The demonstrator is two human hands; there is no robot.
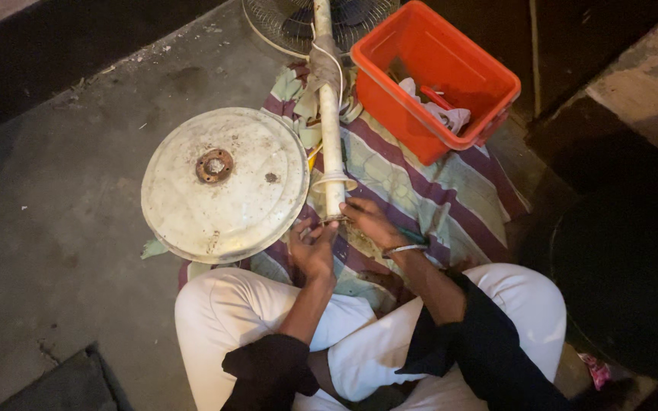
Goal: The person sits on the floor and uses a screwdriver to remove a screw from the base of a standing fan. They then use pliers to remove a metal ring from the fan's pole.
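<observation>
The lower end of a white pole (330,144) is pinched by the left hand (313,250) and right hand (372,221), steadying it over the striped cloth (451,198). Beside it a round base (225,184) is laid; beyond, a red bin (436,80).

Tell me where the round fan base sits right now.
In the head view, the round fan base lies upside down on the concrete floor, left of the white fan pole, partly on the striped cloth, just beyond the left hand.
</observation>
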